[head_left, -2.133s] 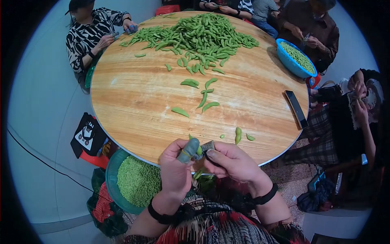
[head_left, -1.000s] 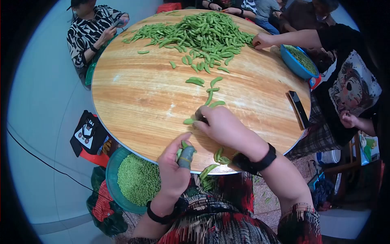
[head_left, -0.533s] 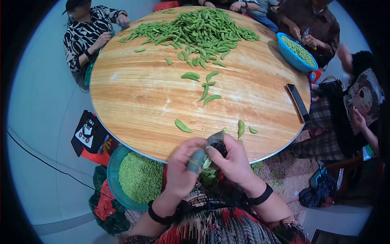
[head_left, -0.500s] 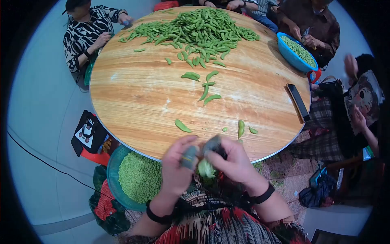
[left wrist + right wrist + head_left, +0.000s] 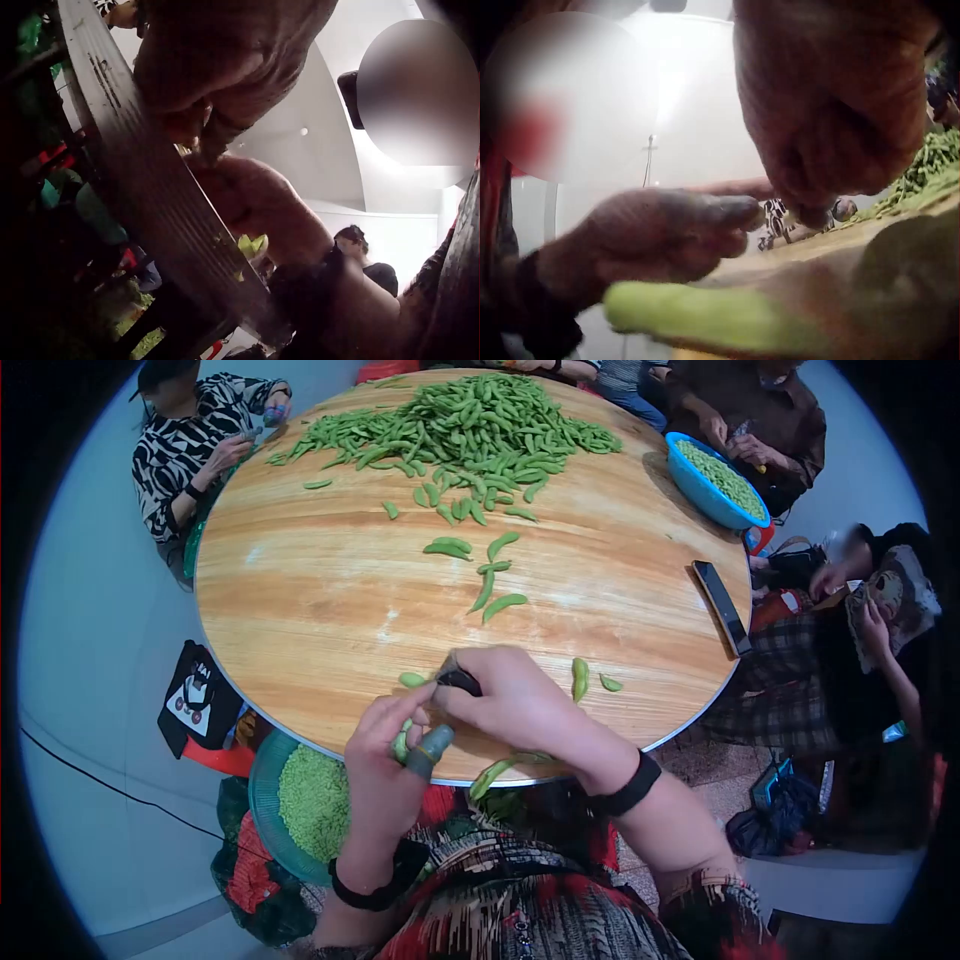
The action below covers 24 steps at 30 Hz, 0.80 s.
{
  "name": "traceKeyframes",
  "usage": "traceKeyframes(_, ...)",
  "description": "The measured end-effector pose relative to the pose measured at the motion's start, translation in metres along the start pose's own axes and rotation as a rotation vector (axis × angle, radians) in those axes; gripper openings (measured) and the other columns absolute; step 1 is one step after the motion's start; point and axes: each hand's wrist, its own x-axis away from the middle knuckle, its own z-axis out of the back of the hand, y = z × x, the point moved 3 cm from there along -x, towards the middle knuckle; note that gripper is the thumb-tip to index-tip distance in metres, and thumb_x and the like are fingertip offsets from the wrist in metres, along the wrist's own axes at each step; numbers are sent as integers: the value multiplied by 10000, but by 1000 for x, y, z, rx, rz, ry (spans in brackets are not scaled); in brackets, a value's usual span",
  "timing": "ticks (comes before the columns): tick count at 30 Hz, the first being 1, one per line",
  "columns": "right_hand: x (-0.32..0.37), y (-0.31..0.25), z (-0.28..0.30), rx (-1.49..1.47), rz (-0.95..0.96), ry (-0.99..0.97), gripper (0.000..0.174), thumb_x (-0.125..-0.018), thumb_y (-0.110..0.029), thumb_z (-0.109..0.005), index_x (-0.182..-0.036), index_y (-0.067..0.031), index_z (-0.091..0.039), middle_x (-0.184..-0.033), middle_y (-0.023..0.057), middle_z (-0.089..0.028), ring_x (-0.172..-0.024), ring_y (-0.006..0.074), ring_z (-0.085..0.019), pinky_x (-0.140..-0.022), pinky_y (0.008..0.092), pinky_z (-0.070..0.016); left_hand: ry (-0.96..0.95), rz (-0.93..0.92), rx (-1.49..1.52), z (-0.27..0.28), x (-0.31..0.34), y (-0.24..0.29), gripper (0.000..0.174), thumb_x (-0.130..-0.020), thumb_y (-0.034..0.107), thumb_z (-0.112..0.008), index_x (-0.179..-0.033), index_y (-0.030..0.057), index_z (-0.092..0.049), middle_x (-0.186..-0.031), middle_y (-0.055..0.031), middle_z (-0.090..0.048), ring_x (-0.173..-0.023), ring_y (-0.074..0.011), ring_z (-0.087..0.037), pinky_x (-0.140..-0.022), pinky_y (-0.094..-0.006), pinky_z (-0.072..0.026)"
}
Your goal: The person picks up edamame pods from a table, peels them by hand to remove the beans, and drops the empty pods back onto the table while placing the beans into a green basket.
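My left hand, its thumb wrapped in a grey-green cover with a yellow band, curls round green soybeans at the table's near edge. My right hand reaches across in front of it and pinches one end of a soybean pod, low over the wood. Left index fingertip and right fingers meet there. A dark cover sits on the right thumb. In the right wrist view the right hand bends down above the left hand, and a blurred pod lies close to the camera.
A round wooden table bears a heap of pods, several scattered pods and a phone. A blue bowl of shelled beans stands at right. A green basin of beans sits below, left. Several people surround the table.
Half a second ago both hands worked together over an opened pod at the near edge. Since then the right hand has reached forward and left to another pod. The head view has shifted slightly.
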Motion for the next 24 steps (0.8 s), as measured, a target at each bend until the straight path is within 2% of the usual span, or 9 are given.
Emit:
traceKeyframes(1, 9, -2, 0, 2, -3, 2, 199, -764, -181, -585, -811, 13, -593, -622, 161, -599, -554, 268, -602, -504, 368, -446, -26, 15, -10, -2, 1, 3, 333, -734, 37, -667, -1062, 20, -618, -804, -61, -542, -737, -144, -527, -671, -262, -438)
traceKeyframes(3, 27, 2, -6, -456, -322, -109, 226, -794, -203, -571, -791, 22, -585, -587, 101, -569, -520, 170, -549, -495, 310, -417, -24, -62, -5, -5, 3, -2, 301, -748, 29, -656, -1047, 18, -624, -789, -51, -545, -700, -121, -519, -623, -240, -420)
traceKeyframes(5, 36, 3, -6, -446, -311, -113, 258, -839, -236, -571, -800, 19, -575, -581, 56, -536, -530, 115, -498, -500, 273, -400, -22, -140, -3, -7, 7, 0, 270, -761, 20, -645, -1031, 17, -630, -775, -42, -548, -664, -97, -510, -576, -219, -402)
traceKeyframes(7, 53, -3, 0, -380, -192, 124, 256, -872, -233, -551, -840, 21, -565, -618, 69, -551, -556, 123, -516, -517, 276, -409, 23, 401, 616, -15, 15, -11, 200, -798, 23, -616, -995, -7, -626, -705, -6, -524, -559, -39, -439, -481, -178, -310)
traceKeyframes(11, 72, -2, 6, -436, -194, 194, 220, -915, -198, -487, -907, 18, -532, -674, 98, -559, -601, 125, -523, -542, 278, -422, 85, 500, 974, -26, 12, -6, 165, -828, 28, -583, -979, -32, -610, -664, 28, -495, -503, -3, -356, -445, -165, -228)
traceKeyframes(13, 76, -1, 9, -354, -139, 220, 210, -939, -192, -440, -929, 2, -519, -679, 47, -542, -591, 107, -495, -534, 251, -409, -42, 429, 1098, -29, 13, -3, 214, -851, 69, -561, -1026, -52, -552, -708, -14, -534, -576, -26, -442, -458, -153, -275)
traceKeyframes(15, 79, -6, 7, -682, -319, 18, 200, -962, -188, -397, -913, -24, -500, -670, 0, -493, -554, 79, -430, -497, 221, -366, -17, 466, 1097, -33, 13, 3, 197, -846, 57, -562, -1011, -50, -563, -706, -10, -541, -566, -23, -442, -458, -153, -281)
traceKeyframes(18, 86, -7, -1, -984, -330, -186, 206, -976, -188, -365, -877, -47, -478, -651, -26, -443, -526, 57, -367, -467, 196, -310, -4, 457, 1048, -37, 13, 6, 153, -834, 57, -582, -959, -28, -607, -732, -5, -581, -571, -11, -441, -494, -142, -314)
traceKeyframes(24, 88, -5, -1, -1015, -453, -190, 196, -974, -177, -375, -852, -59, -475, -645, -29, -441, -506, 40, -346, -441, 176, -278, 51, 438, 866, -39, 15, 5, 127, -861, 105, -587, -919, -8, -597, -738, -23, -590, -577, -51, -501, -509, -165, -374)
